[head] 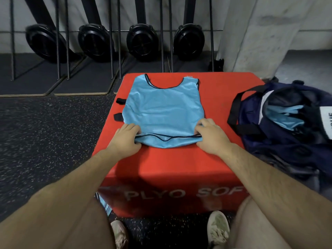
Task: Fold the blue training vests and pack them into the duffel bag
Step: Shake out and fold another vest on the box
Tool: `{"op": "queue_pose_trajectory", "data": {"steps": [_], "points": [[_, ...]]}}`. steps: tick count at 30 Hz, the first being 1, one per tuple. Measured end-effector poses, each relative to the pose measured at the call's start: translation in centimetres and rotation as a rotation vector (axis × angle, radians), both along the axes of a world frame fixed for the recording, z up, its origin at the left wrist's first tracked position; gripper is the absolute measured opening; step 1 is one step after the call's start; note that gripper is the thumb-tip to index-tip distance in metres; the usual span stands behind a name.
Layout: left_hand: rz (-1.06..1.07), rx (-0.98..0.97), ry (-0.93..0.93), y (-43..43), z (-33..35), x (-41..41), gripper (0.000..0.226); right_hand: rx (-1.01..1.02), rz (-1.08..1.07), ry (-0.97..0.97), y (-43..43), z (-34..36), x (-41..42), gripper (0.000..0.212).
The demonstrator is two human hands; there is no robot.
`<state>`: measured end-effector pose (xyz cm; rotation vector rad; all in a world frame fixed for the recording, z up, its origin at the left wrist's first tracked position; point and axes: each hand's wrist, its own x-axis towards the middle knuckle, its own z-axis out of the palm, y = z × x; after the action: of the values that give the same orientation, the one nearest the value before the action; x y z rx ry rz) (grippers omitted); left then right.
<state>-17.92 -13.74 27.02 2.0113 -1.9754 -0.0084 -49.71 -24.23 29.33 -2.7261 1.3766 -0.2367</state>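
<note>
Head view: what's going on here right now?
A person has one blue vest spread flat on a red foam box, neckline away from them. The left hand and right hand each grip a near corner of its hem, apparently starting a fold. To the right, the navy duffel bag sits open with light blue fabric already inside.
</note>
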Motion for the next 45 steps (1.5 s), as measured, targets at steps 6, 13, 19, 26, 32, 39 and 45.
{"op": "queue_pose_trajectory", "data": {"steps": [6, 13, 19, 26, 32, 39, 45], "points": [[-0.11, -0.059, 0.008, 3.5, -1.0, -2.5, 0.031, -0.066, -0.022, -0.079, 3.6, -1.3, -0.9, 0.022], [-0.177, -0.114, -0.16, 4.9, -1.4, -2.3, 0.041, -0.156, -0.008, -0.019, 5.7, -2.2, -2.3, 0.029], [-0.114, 0.032, -0.3, 6.3, -0.4, -3.4, 0.038, -0.128, -0.018, 0.024, 6.4, -2.0, -3.8, 0.03], [-0.334, 0.054, -0.147, 5.7, 0.3, -6.8, 0.034, -0.03, 0.035, 0.078, 7.7, -0.5, -4.2, 0.019], [-0.191, 0.083, -0.263, 3.1, 0.8, -10.8, 0.042, 0.019, -0.043, 0.075, 7.8, 0.3, -4.1, 0.036], [-0.312, -0.041, -0.06, -1.0, 0.3, -14.6, 0.038, 0.074, -0.186, 0.03, 4.8, 2.1, -3.1, 0.027], [-0.307, -0.023, -0.004, -5.2, 0.5, -17.3, 0.028, 0.244, -0.295, 0.166, -2.5, 5.2, -4.4, 0.036]]}}
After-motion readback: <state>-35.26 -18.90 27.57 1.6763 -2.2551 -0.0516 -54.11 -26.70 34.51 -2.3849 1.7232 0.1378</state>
